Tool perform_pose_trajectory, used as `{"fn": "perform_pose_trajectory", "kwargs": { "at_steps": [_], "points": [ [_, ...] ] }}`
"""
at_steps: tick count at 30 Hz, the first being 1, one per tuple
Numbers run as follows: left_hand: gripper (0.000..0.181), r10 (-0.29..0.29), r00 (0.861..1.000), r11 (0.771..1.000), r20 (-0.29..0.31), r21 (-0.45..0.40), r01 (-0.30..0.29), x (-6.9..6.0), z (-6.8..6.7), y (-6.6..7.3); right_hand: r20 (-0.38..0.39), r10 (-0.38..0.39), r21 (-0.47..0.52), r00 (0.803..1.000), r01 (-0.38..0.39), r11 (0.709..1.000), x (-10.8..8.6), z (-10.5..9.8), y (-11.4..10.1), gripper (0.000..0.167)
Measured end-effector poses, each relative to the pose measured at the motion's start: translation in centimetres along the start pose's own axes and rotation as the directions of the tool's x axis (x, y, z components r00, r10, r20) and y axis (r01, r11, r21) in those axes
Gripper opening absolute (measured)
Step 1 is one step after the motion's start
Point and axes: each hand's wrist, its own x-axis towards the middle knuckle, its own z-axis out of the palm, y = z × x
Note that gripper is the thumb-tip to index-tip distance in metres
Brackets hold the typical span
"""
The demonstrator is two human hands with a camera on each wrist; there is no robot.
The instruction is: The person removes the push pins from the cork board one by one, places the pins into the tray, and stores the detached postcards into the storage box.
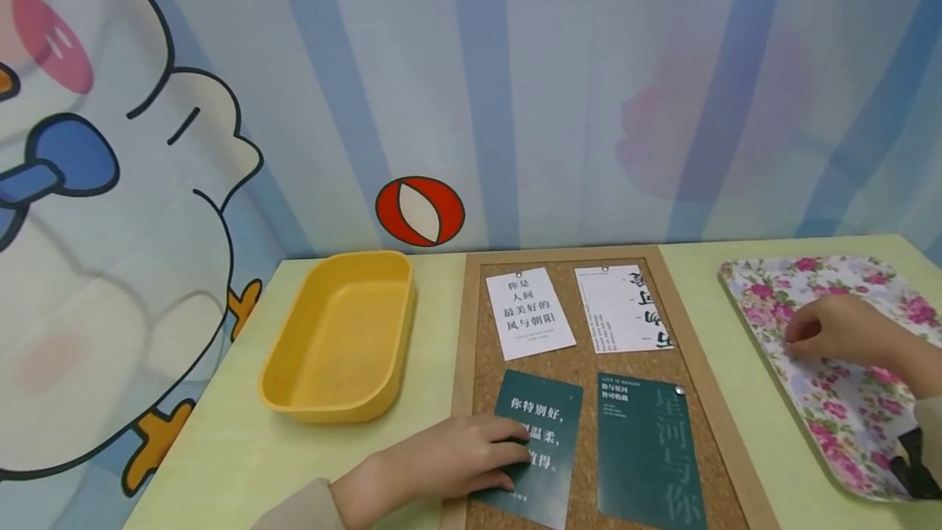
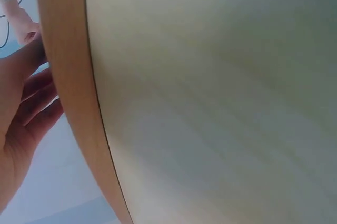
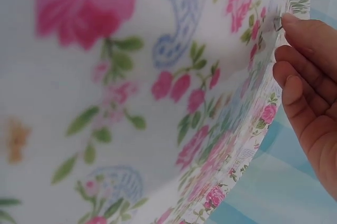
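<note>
My left hand [image 1: 449,458] rests on the left side of a dark green card [image 1: 555,464] with white writing, its fingers slightly bent. That card lies tilted on a wood-framed corkboard [image 1: 581,375]. In the left wrist view, the same hand [image 2: 21,95] reaches past the board's wooden frame [image 2: 71,66]. Over a pink-flowered tray [image 1: 824,424], my right hand [image 1: 846,338] is low with fingers curled. The right wrist view shows this hand [image 3: 316,87] pinching a tiny metallic pin [image 3: 278,23] at its fingertips, partly hidden.
Two white cards [image 1: 530,313] [image 1: 621,309] hang at the corkboard's top under silver pins. A second green card [image 1: 648,452] sits at lower right with a pin [image 1: 680,390] near its top corner. Left of the board stands a yellow basin [image 1: 342,342]. A patterned curtain [image 1: 552,105] rises behind.
</note>
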Motion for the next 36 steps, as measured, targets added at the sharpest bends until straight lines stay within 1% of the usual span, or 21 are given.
{"fn": "perform_pose_trajectory", "kwargs": {
  "at_steps": [2,6,8,11,13,16,20,25,27,29,31,33,36],
  "points": [
    [0.028,-0.004,1.0,1.0,0.002,0.004,0.004,0.0,0.0,0.1,-0.016,0.006,-0.001,1.0,-0.006,1.0,0.0,0.0,0.0,0.006],
    [0.034,-0.001,1.0,1.0,0.003,0.02,0.001,0.1,0.0,0.1,-0.055,0.018,-0.008,0.998,-0.018,1.0,0.1,-0.3,-0.3,0.016],
    [0.036,-0.002,1.0,1.0,0.003,0.02,0.002,0.0,-0.2,0.2,-0.068,0.015,-0.015,0.998,-0.016,1.0,0.2,-0.5,-0.5,0.021],
    [0.037,-0.01,1.0,1.0,-0.004,0.006,0.01,-0.1,-0.3,0.2,-0.079,0.004,-0.01,0.997,-0.005,1.0,0.4,-0.6,-1.0,0.023],
    [0.036,-0.014,1.0,1.0,-0.02,0.011,0.014,-0.2,-0.5,0.2,-0.084,-0.002,-0.003,0.996,0.001,1.0,0.5,-0.5,-1.5,0.026],
    [0.035,-0.017,0.998,0.999,-0.062,0.042,0.02,-0.6,-0.6,0.1,-0.094,-0.016,0.011,0.995,0.017,1.0,0.6,-0.6,-2.4,0.027],
    [0.031,-0.053,0.991,0.995,-0.122,0.073,0.062,-1.4,-0.8,0.0,-0.115,-0.094,-0.016,0.989,0.093,0.996,0.5,-1.1,-3.6,0.027],
    [0.028,-0.094,0.975,0.99,-0.199,0.086,0.113,-2.5,-1.6,-0.3,-0.121,-0.203,-0.018,0.972,0.202,0.979,0.5,-1.7,-5.4,0.025],
    [0.027,-0.109,0.965,0.987,-0.238,0.093,0.135,-2.9,-1.9,-0.6,-0.13,-0.236,-0.033,0.963,0.233,0.972,0.8,-1.8,-6.4,0.027],
    [0.026,-0.132,0.953,0.983,-0.272,0.086,0.161,-3.5,-2.2,-1.0,-0.154,-0.272,-0.054,0.95,0.267,0.962,1.2,-1.7,-7.4,0.03],
    [0.024,-0.162,0.942,0.978,-0.296,0.082,0.194,-4.1,-2.3,-1.3,-0.182,-0.295,-0.077,0.938,0.285,0.955,1.6,-1.5,-8.4,0.032],
    [0.023,-0.178,0.931,0.973,-0.319,0.085,0.216,-4.7,-2.2,-1.7,-0.197,-0.306,-0.084,0.931,0.295,0.952,1.9,-1.2,-9.4,0.033],
    [0.024,-0.207,0.915,0.963,-0.346,0.093,0.252,-5.7,-2.1,-2.1,-0.195,-0.306,-0.089,0.932,0.294,0.952,2.2,-0.8,-10.9,0.033]
  ]
}}
